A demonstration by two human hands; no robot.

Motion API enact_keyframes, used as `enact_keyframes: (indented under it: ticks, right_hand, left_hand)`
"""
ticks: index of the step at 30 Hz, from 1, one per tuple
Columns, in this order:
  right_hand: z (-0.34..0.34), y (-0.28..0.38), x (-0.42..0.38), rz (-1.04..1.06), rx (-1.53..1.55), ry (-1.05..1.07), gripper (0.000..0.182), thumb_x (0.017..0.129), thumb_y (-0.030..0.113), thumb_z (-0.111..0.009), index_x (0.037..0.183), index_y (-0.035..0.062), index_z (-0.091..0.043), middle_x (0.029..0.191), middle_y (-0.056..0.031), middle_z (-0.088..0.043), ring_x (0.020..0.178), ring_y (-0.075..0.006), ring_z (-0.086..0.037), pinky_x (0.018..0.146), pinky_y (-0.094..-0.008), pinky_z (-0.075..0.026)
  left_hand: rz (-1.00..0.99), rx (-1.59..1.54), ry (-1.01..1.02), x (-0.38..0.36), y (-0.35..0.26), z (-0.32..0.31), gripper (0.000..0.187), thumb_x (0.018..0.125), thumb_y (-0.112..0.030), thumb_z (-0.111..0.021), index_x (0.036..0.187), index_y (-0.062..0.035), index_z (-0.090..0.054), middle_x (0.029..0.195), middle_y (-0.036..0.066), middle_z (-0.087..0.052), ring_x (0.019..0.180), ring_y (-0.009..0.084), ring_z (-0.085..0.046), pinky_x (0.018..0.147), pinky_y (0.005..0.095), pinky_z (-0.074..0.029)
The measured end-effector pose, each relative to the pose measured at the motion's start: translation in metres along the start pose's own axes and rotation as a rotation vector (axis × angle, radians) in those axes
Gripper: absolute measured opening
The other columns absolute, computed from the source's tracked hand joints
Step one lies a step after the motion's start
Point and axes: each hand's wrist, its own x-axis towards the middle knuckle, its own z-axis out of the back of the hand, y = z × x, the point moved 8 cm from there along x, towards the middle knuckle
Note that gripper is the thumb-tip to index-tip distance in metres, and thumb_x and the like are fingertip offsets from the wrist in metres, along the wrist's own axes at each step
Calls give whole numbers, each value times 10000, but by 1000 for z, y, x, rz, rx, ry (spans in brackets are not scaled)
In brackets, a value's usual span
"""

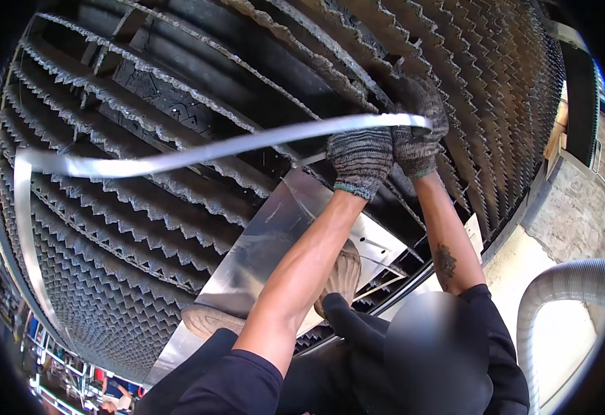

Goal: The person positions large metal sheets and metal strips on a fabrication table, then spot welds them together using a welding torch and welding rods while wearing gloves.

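A long, thin metal strip (247, 144) runs from my hands out to the left. At its far left end it bends sharply and drops down over the slats. My left hand (363, 160), in a grey knit work glove, is closed around the strip near its right end. Right beside it, my right hand (419, 131) in a matching glove is closed on the strip's tip. Some fingers of both hands are hidden by the strip and gloves. Below my hands lies a flat metal sheet (268, 232), with my shoes (342, 273) on it.
Rows of jagged, toothed metal slats (129, 200) surround me, with deep gaps between them. Dark scrap (157, 93) lies beneath. A ribbed grey hose (558, 283) curves at the right, by a pale floor (572, 207). Another person (116, 398) is at the lower left.
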Motion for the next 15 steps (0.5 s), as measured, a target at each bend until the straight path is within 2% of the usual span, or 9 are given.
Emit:
enact_keyframes:
  ticks: [2,4,6,7,9,11,13,14,15]
  right_hand:
    - [10,21,20,83,-172,102,368,793,139,-697,1146,36,-683,1159,-193,-677,1138,-412,-611,1022,-465,-457]
    - [16,41,40,147,-224,107,327,781,168,-695,1093,69,-704,1156,-163,-681,1139,-396,-608,1002,-482,-469]
    - [12,50,61,153,-254,113,316,775,165,-683,1078,77,-711,1157,-156,-681,1138,-383,-611,993,-482,-475]
    - [1,52,76,145,-261,128,305,765,162,-673,1056,81,-714,1134,-160,-682,1117,-377,-614,973,-477,-483]
    - [-22,52,96,136,-278,138,294,755,159,-664,1035,85,-717,1111,-164,-683,1095,-372,-618,952,-472,-492]
    - [-45,41,107,-11,-378,297,285,736,160,-655,1005,93,-717,1038,-182,-680,1025,-382,-623,906,-468,-503]
    - [-35,48,102,-17,-337,282,258,742,163,-651,981,90,-716,1003,-190,-676,994,-392,-622,892,-472,-503]
    - [-29,50,104,-19,-291,258,233,748,165,-647,957,87,-715,968,-198,-672,963,-401,-622,877,-476,-503]
    - [-30,52,102,51,-261,280,228,785,184,-637,973,92,-727,979,-192,-686,948,-370,-650,875,-445,-512]
  left_hand:
    - [-107,71,48,0,-8,7,183,866,-277,-579,870,-133,-692,781,87,-690,768,306,-675,709,486,-510]
    - [-121,14,40,1,-12,11,227,851,-334,-616,898,-130,-704,818,130,-696,745,327,-676,677,480,-513]
    - [-36,-86,-46,8,-15,25,225,845,-325,-599,896,-121,-679,795,89,-669,793,283,-668,736,473,-510]
    - [55,80,7,13,-6,7,279,871,-335,-587,933,-88,-701,836,116,-689,841,304,-668,758,499,-513]
    - [103,176,-35,41,15,-43,298,876,-348,-588,952,-90,-717,875,126,-700,866,316,-666,769,514,-515]
    - [161,259,-84,46,22,-44,317,881,-360,-589,971,-92,-732,914,137,-712,891,327,-664,779,530,-517]
    - [110,45,-47,49,15,-15,359,882,-393,-591,992,-94,-756,948,160,-725,880,344,-676,792,508,-536]
    - [104,43,-64,52,8,14,359,882,-393,-591,992,-94,-756,948,160,-725,880,344,-676,792,508,-536]
    - [87,-4,-35,48,-4,45,361,895,-390,-573,978,-88,-754,959,178,-721,910,351,-678,832,489,-530]
